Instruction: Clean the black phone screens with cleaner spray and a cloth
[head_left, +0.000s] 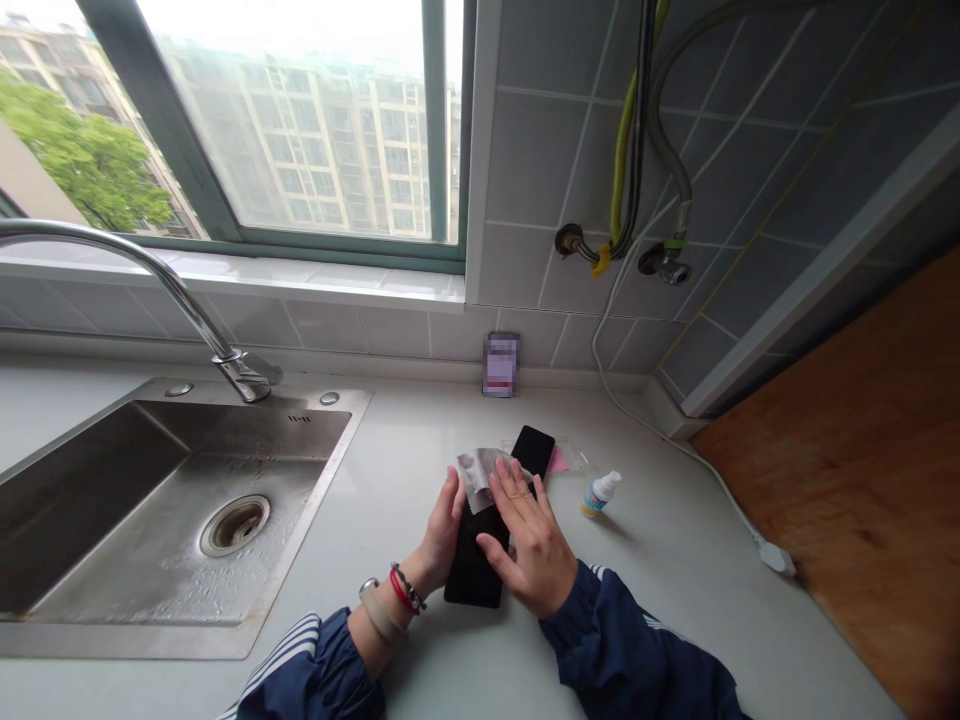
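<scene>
A black smartphone [474, 578] is tilted between my hands above the counter. My left hand [439, 540] grips it along its left side, with the fingers mostly hidden behind it. A grey cloth with zigzag edges [480, 470] covers the phone's upper end. With fingers stretched out, my right hand [531, 535] presses the cloth onto the screen. Just behind lies a second black phone-like slab [534, 448], partly hidden by my hand and the cloth. A pink piece [559, 461] and clear plastic packaging [576, 455] lie beside it. A small white-capped spray bottle [600, 495] stands to the right.
To the left a steel sink [300, 540] is set into the white counter [360, 620], under a chrome faucet [176, 285]. A small upright card or box [501, 365], blurred, leans on the back wall. A white cable with a plug [776, 558] runs along the right.
</scene>
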